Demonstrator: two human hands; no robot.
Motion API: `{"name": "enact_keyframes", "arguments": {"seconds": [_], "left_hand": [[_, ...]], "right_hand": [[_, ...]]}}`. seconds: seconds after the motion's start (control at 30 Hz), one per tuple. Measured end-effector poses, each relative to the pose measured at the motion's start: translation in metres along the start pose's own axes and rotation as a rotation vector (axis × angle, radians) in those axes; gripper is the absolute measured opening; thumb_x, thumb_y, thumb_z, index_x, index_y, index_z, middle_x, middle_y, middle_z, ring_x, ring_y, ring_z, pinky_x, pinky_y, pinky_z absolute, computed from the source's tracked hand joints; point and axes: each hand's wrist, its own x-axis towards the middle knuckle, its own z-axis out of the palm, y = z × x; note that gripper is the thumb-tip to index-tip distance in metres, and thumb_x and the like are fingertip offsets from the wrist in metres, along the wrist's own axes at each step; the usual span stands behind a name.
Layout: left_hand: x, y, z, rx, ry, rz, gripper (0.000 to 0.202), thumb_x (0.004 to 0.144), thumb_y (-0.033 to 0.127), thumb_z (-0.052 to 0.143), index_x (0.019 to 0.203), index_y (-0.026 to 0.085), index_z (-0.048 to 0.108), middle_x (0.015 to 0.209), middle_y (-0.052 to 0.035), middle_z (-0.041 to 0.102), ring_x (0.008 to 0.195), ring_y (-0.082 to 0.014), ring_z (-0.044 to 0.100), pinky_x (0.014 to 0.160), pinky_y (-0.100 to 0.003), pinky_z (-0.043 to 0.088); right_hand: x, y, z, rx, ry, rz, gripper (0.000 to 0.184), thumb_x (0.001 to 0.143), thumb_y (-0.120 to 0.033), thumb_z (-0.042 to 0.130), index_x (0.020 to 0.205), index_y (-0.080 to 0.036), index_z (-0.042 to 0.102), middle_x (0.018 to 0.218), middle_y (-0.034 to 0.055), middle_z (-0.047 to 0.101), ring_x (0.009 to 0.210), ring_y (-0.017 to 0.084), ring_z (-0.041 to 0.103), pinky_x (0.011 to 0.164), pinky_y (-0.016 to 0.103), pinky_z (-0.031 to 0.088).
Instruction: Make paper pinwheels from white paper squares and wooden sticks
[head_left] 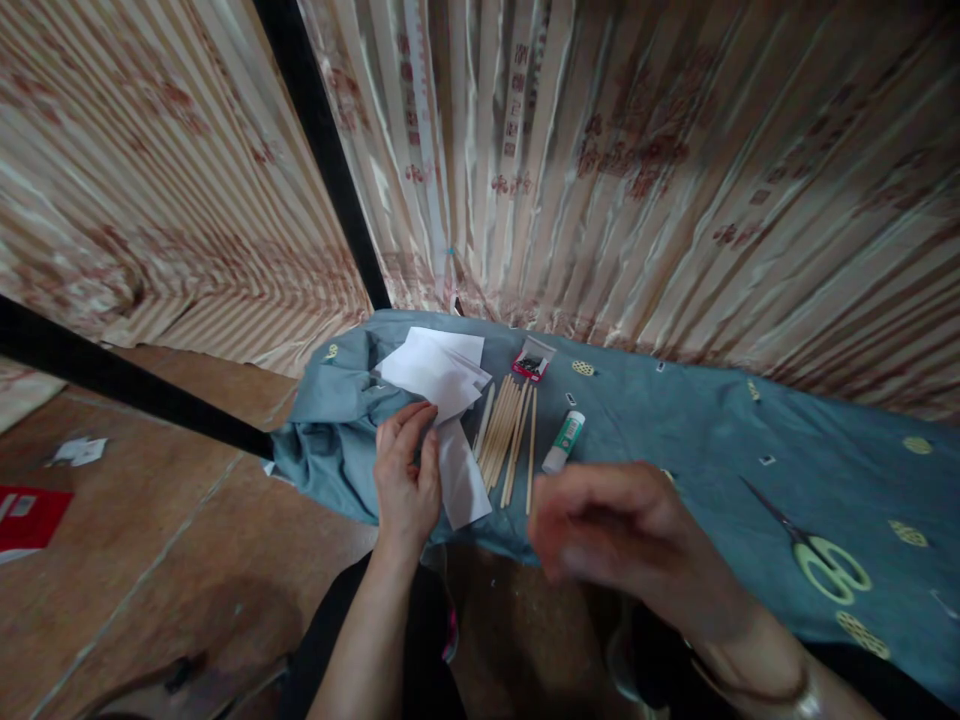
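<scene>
Left hand [407,470] pinches a paper [463,485] at the cloth's [675,420] near edge
The paper runs lengthwise away from the person, its far end at the stack [439,368]. Sticks [508,435] lie just right of it, roughly parallel, then the glue [564,441], with a box [532,360] behind. The right hand [615,530] is blurred and half curled; its grip is unclear. Scissors [814,550] lie well right, bare cloth between

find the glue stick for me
In the head view the glue stick lies on the blue cloth, just right of the wooden sticks and just beyond the right hand.
</scene>
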Motion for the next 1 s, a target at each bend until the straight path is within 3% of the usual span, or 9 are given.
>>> {"name": "enact_keyframes", "arguments": {"seconds": [0.1, 0.17, 0.27, 0.33, 0.53, 0.77, 1.0], "left_hand": [[0.002, -0.002, 0.000, 0.000, 0.014, -0.005, 0.024, 0.096, 0.027, 0.050, 0.112, 0.021, 0.067, 0.115, -0.0083, 0.067, 0.112, -0.0223, 0.060, 0.098, -0.041, 0.049], [0.002, -0.003, 0.000, 0.006, 0.019, -0.014, 0.024, 0.096, 0.027, 0.050, 0.112, 0.021, 0.067, 0.118, -0.0085, 0.067, 0.114, -0.0224, 0.059, 0.099, -0.041, 0.048], [0.002, -0.004, -0.001, 0.018, 0.018, -0.021, 0.025, 0.097, 0.028, 0.049, 0.114, 0.022, 0.066, 0.122, -0.0089, 0.065, 0.117, -0.0226, 0.058, 0.101, -0.042, 0.048], [0.002, -0.004, -0.001, 0.019, 0.012, -0.018, 0.026, 0.097, 0.028, 0.049, 0.116, 0.022, 0.066, 0.125, -0.0093, 0.065, 0.118, -0.0228, 0.058, 0.101, -0.042, 0.047], [0.002, -0.004, -0.003, -0.003, -0.007, -0.032, 0.026, 0.097, 0.026, 0.050, 0.118, 0.022, 0.065, 0.129, -0.0096, 0.063, 0.121, -0.0230, 0.056, 0.103, -0.043, 0.046], [0.001, -0.004, -0.002, -0.039, -0.006, -0.047, 0.026, 0.096, 0.025, 0.051, 0.118, 0.021, 0.065, 0.129, -0.0097, 0.063, 0.121, -0.0233, 0.056, 0.104, -0.043, 0.045], [0.001, -0.004, 0.000, -0.034, 0.006, -0.039, 0.026, 0.096, 0.024, 0.052, 0.117, 0.021, 0.066, 0.129, -0.0092, 0.064, 0.121, -0.0229, 0.056, 0.104, -0.042, 0.045]], "right_hand": [[0.077, 0.042, -0.013, -0.286, 0.151, 0.081, 0.030, 0.089, -0.037, 0.062, 0.066, -0.018, 0.066, 0.059, -0.0015, 0.064, 0.053, 0.011, 0.055, 0.051, 0.023, 0.042], [0.112, 0.074, -0.024, -0.653, 0.186, 0.171, 0.024, 0.088, -0.028, 0.060, 0.069, -0.016, 0.068, 0.065, 0.0004, 0.067, 0.061, 0.012, 0.057, 0.059, 0.023, 0.042], [0.141, 0.108, -0.034, -0.746, 0.149, 0.211, 0.013, 0.084, -0.025, 0.065, 0.080, -0.016, 0.074, 0.076, 0.0026, 0.072, 0.071, 0.014, 0.061, 0.066, 0.025, 0.042], [0.151, 0.117, -0.036, -0.761, 0.077, 0.242, 0.016, 0.080, -0.029, 0.069, 0.077, -0.016, 0.076, 0.070, 0.0011, 0.071, 0.067, 0.015, 0.061, 0.063, 0.024, 0.041], [0.166, 0.117, -0.036, -0.807, -0.080, 0.333, 0.022, 0.079, -0.031, 0.070, 0.071, -0.012, 0.078, 0.061, 0.0010, 0.071, 0.054, 0.011, 0.057, 0.053, 0.022, 0.038], [0.164, 0.102, -0.026, -1.028, -0.109, 0.302, 0.023, 0.084, -0.024, 0.063, 0.076, -0.012, 0.080, 0.068, 0.0052, 0.075, 0.064, 0.015, 0.066, 0.060, 0.022, 0.044], [0.154, 0.088, -0.007, -1.338, -0.036, 0.230, 0.032, 0.093, -0.017, 0.047, 0.090, -0.007, 0.077, 0.095, 0.0235, 0.076, 0.090, 0.029, 0.072, 0.076, 0.033, 0.050]]}}
